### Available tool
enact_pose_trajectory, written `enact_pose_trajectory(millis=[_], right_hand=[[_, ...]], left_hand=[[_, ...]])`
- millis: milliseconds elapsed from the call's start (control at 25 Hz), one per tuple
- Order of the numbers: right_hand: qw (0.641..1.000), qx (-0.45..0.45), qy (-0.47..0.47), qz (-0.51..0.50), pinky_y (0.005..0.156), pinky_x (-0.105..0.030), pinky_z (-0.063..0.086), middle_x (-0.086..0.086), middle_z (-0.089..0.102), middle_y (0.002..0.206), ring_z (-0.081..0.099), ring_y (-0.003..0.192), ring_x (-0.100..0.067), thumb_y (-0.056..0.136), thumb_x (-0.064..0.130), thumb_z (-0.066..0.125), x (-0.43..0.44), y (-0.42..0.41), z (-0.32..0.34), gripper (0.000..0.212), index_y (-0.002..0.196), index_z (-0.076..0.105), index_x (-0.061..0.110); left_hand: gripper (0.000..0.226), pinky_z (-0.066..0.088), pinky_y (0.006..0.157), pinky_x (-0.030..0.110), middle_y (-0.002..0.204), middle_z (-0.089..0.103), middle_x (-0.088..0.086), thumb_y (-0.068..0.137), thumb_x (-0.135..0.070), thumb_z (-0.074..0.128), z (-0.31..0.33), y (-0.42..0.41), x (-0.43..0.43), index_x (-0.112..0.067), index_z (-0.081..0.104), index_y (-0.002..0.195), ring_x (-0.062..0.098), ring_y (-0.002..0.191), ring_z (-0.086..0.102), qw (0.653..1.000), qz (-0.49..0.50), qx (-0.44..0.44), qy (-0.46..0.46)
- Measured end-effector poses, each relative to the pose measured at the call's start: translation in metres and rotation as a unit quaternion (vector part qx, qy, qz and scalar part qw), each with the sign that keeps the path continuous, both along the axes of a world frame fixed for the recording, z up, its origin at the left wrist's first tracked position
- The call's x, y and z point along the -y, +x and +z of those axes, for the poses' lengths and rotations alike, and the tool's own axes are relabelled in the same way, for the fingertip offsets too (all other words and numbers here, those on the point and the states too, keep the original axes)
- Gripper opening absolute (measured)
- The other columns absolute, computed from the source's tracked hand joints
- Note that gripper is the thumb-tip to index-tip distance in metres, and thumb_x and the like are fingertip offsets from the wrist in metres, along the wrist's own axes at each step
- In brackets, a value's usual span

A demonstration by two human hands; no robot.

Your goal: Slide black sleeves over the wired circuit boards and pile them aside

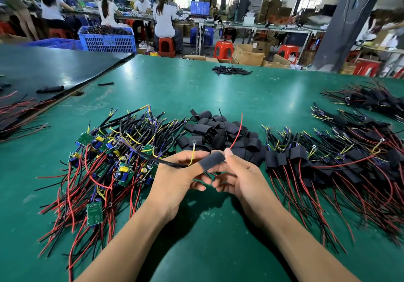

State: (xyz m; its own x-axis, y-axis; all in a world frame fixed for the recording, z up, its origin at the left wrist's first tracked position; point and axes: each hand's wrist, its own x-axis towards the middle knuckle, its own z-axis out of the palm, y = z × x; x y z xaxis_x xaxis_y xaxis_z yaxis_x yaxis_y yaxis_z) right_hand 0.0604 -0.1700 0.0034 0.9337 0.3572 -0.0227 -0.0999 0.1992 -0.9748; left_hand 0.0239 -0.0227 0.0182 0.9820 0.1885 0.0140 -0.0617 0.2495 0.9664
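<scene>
Clutter of unsleeved boards (122, 170), green with red, black and yellow leads, lies left of the fingers. The left hand (175, 179) curls round the left end of a dark sleeve (213, 160), which is held up just above the table between both sets of fingertips. Its long axis runs left to right, rising slightly toward the right. A yellow lead (193, 150) with a ring terminal stands up from the left end, and a red lead (238, 128) and a thin black one rise from the right end. The right hand (242, 179) pinches that right end between thumb and forefinger. Loose sleeves (218, 128) are heaped just beyond the fingertips, and sleeved boards (328, 161) are piled to the right.

The piece looks light: a soft, flattened tube, probably over a stiff board with delicate joints. It is best gripped by the sleeve body, not tugged by the leads.
</scene>
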Motion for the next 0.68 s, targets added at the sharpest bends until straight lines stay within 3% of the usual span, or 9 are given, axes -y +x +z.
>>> enact_pose_trajectory(millis=[120,240,360,480,680], right_hand=[[1.000,0.016,0.000,-0.012,0.058,-0.022,0.050,-0.008,0.072,0.089,0.062,0.061,-0.015,0.082,0.041,0.069,0.0032,0.0008,-0.0020,0.026,0.101,0.077,0.025],[1.000,0.014,0.002,-0.028,0.058,-0.022,0.050,-0.002,0.071,0.084,0.061,0.062,-0.014,0.086,0.030,0.070,0.0054,0.0017,-0.0032,0.016,0.099,0.078,0.027],[0.999,-0.029,0.029,0.011,0.059,-0.023,0.050,-0.003,0.067,0.084,0.059,0.062,-0.014,0.074,0.031,0.080,0.0057,0.0011,-0.0022,0.030,0.102,0.075,0.021],[0.996,-0.055,0.034,0.067,0.057,-0.023,0.048,-0.004,0.062,0.078,0.055,0.059,-0.012,0.074,0.024,0.083,0.0046,-0.0017,-0.0023,0.046,0.114,0.067,0.011],[0.995,-0.060,0.061,0.050,0.053,-0.021,0.044,-0.002,0.061,0.076,0.050,0.054,-0.010,0.074,0.022,0.078,0.0041,-0.0021,-0.0001,0.038,0.109,0.069,0.013]], left_hand=[[0.013,0.048,0.046,0.026,0.073,0.071,0.018,0.079,0.001,0.076,-0.0029,0.0008,0.0001,-0.004,0.075,0.091,0.024,0.053,0.060,0.999,0.020,0.013,0.043],[0.013,0.047,0.045,0.026,0.076,0.071,0.020,0.080,0.003,0.075,-0.0054,0.0015,-0.0003,0.000,0.073,0.093,0.023,0.050,0.059,0.997,0.034,0.013,0.064],[0.013,0.046,0.045,0.026,0.072,0.068,0.019,0.080,0.002,0.077,-0.0069,0.0023,0.0002,0.000,0.073,0.092,0.023,0.048,0.058,0.997,0.032,0.017,0.071],[0.015,0.045,0.046,0.026,0.072,0.069,0.022,0.082,0.004,0.074,-0.0076,0.0014,0.0017,-0.009,0.077,0.087,0.023,0.050,0.056,0.996,0.004,0.031,0.080],[0.008,0.044,0.044,0.025,0.060,0.063,0.015,0.080,0.001,0.075,-0.0070,0.0017,0.0020,-0.006,0.074,0.077,0.022,0.045,0.054,0.998,0.014,0.026,0.057]])
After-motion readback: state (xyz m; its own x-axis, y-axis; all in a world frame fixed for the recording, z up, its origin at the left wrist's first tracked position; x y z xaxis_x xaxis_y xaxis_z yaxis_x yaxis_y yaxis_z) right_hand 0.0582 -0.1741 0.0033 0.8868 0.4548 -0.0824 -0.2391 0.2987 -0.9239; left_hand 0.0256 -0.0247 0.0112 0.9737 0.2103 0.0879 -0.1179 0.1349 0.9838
